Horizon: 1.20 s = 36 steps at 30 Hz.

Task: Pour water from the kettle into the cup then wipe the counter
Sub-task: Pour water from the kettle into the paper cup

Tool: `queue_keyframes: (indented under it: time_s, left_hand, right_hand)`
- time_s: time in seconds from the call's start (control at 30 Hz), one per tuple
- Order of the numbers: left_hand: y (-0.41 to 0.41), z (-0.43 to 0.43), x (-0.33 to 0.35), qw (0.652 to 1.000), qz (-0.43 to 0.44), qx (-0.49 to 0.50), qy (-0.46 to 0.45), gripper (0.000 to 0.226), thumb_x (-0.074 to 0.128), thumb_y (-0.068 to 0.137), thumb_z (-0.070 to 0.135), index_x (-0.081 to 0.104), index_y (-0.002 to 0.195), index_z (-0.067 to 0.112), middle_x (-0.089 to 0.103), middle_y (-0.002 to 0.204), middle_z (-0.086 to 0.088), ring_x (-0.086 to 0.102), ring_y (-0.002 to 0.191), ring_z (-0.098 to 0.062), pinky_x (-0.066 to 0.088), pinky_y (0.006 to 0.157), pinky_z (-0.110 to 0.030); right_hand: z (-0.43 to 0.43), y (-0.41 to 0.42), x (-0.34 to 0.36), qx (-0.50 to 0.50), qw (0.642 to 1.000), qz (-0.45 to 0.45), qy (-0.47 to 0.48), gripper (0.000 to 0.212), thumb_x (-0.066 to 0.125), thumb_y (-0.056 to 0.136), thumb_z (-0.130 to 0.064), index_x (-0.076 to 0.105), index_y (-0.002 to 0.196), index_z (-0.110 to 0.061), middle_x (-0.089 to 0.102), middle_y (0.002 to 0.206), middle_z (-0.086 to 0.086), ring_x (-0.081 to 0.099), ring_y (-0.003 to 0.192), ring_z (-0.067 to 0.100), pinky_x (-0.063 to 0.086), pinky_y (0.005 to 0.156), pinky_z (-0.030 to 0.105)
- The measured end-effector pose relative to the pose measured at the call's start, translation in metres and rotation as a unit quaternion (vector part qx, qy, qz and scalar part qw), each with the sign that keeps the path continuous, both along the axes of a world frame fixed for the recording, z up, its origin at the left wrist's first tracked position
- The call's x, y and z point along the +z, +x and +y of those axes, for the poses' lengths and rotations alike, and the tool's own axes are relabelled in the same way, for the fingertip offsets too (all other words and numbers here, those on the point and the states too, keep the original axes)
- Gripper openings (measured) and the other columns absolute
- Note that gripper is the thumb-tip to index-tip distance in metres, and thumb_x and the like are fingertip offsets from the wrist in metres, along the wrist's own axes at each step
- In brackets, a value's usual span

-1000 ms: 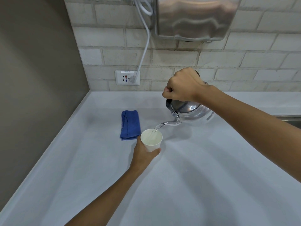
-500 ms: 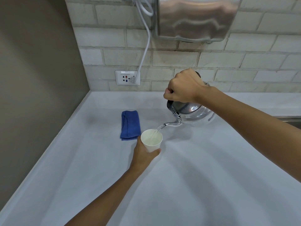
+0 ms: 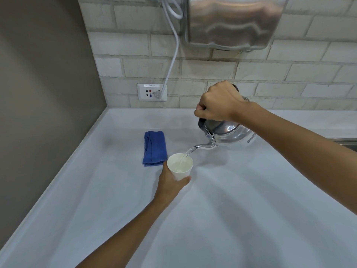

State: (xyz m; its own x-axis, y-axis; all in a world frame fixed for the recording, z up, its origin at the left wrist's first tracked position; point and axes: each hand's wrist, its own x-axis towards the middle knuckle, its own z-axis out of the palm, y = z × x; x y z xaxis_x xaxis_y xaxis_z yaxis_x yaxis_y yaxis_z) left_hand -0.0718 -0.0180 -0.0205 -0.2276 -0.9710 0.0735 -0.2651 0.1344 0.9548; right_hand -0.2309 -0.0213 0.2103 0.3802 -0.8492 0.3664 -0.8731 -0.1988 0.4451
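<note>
Desk: white. Kettle: steel, tilted, handle hidden inside right hand fist; contents not visible. Cloth: blue, folded, beside cup. Cup: white, part-filled with water, left hand fingers wrapped round it.

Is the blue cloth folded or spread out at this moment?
Folded. The blue cloth lies as a narrow layered rectangle on the counter, fold lines along its length, just behind the cup; neither hand touches it.

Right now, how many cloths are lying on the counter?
1. A folded blue cloth lies flat on the white counter, just behind the left hand holding the cup. No other cloth shows, though the arms cover some counter.
</note>
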Motion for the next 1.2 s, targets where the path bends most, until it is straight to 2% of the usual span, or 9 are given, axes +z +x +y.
queue_keyframes:
  time_s: [0.13, 0.3, 0.43, 0.57, 0.7, 0.83, 0.93, 1.03, 1.2]
  left_hand:
    - [0.000, 0.000, 0.000, 1.000, 0.006, -0.001, -0.001, 0.075, 0.082, 0.060, 0.016, 0.039, 0.121, 0.016, 0.048, 0.108, 0.007, 0.045, 0.097, -0.010, 0.034, 0.061, 0.008]
    - [0.000, 0.000, 0.000, 1.000, 0.006, -0.004, 0.003, 0.075, 0.082, 0.061, 0.019, 0.038, 0.122, 0.019, 0.049, 0.109, 0.009, 0.046, 0.098, -0.008, 0.037, 0.074, -0.013]
    - [0.000, 0.000, 0.000, 1.000, 0.008, -0.004, 0.005, 0.077, 0.083, 0.061, 0.019, 0.038, 0.123, 0.019, 0.049, 0.110, 0.009, 0.046, 0.099, -0.009, 0.037, 0.079, -0.019]
    - [0.000, 0.000, 0.001, 1.000, 0.013, -0.005, 0.004, 0.075, 0.083, 0.060, 0.018, 0.038, 0.121, 0.020, 0.048, 0.108, 0.010, 0.046, 0.097, -0.007, 0.038, 0.068, -0.006]
    - [0.001, 0.000, 0.000, 1.000, 0.011, -0.003, 0.006, 0.075, 0.083, 0.060, 0.019, 0.038, 0.121, 0.022, 0.050, 0.108, 0.010, 0.047, 0.097, -0.007, 0.036, 0.076, -0.015]
    - [0.001, 0.001, 0.000, 1.000, 0.011, -0.003, 0.002, 0.075, 0.083, 0.060, 0.020, 0.038, 0.121, 0.023, 0.050, 0.108, 0.010, 0.047, 0.097, -0.007, 0.039, 0.065, 0.000]
    - [0.001, 0.001, 0.000, 1.000, 0.011, 0.000, 0.002, 0.076, 0.083, 0.060, 0.021, 0.038, 0.121, 0.024, 0.050, 0.107, 0.011, 0.047, 0.097, -0.007, 0.036, 0.066, 0.006]
    - [0.001, 0.001, 0.000, 1.000, 0.006, -0.003, 0.002, 0.076, 0.083, 0.061, 0.023, 0.037, 0.122, 0.026, 0.050, 0.105, 0.013, 0.046, 0.095, -0.005, 0.037, 0.066, 0.005]
    - [0.004, 0.002, 0.002, 1.000, 0.007, -0.013, 0.010, 0.072, 0.083, 0.061, 0.023, 0.034, 0.115, 0.033, 0.047, 0.100, 0.024, 0.047, 0.089, 0.010, 0.035, 0.068, 0.007]
  right_hand:
    - [-0.001, -0.001, -0.001, 0.001, 1.000, 0.002, -0.001, 0.044, 0.049, 0.071, -0.017, 0.015, 0.043, -0.015, 0.011, 0.040, -0.002, 0.006, 0.041, 0.014, 0.009, 0.048, 0.020]
    - [-0.001, -0.002, -0.001, 0.001, 1.000, 0.000, -0.001, 0.044, 0.049, 0.070, -0.017, 0.015, 0.043, -0.016, 0.010, 0.040, -0.002, 0.005, 0.042, 0.014, 0.008, 0.048, 0.019]
    - [-0.002, -0.005, -0.005, -0.004, 1.000, -0.018, -0.003, 0.045, 0.049, 0.071, -0.016, 0.014, 0.042, -0.015, 0.011, 0.039, -0.002, 0.006, 0.041, 0.014, 0.009, 0.047, 0.020]
    - [-0.005, -0.010, -0.011, -0.009, 0.999, -0.051, -0.002, 0.045, 0.049, 0.072, -0.017, 0.016, 0.041, -0.015, 0.014, 0.037, 0.000, 0.015, 0.042, 0.019, 0.012, 0.046, 0.022]
    - [-0.008, -0.014, -0.020, -0.016, 0.997, -0.075, -0.002, 0.043, 0.049, 0.071, -0.017, 0.018, 0.042, -0.015, 0.013, 0.038, 0.000, 0.019, 0.046, 0.022, 0.013, 0.047, 0.023]
    - [-0.015, -0.025, -0.027, -0.034, 0.991, -0.131, -0.006, 0.043, 0.051, 0.071, -0.018, 0.020, 0.042, -0.015, 0.013, 0.038, 0.002, 0.019, 0.047, 0.022, 0.015, 0.047, 0.024]
    - [-0.025, -0.038, -0.032, -0.066, 0.978, -0.200, -0.008, 0.044, 0.052, 0.074, -0.021, 0.023, 0.041, -0.015, 0.018, 0.036, 0.001, 0.021, 0.042, 0.021, 0.017, 0.045, 0.024]
    - [-0.040, -0.049, -0.040, -0.098, 0.957, -0.271, -0.007, 0.048, 0.051, 0.076, -0.023, 0.022, 0.038, -0.018, 0.020, 0.035, -0.002, 0.019, 0.039, 0.016, 0.019, 0.045, 0.025]
    - [-0.071, -0.056, -0.055, -0.148, 0.920, -0.363, -0.002, 0.048, 0.052, 0.076, -0.026, 0.025, 0.037, -0.016, 0.024, 0.035, -0.002, 0.022, 0.038, 0.017, 0.021, 0.043, 0.026]
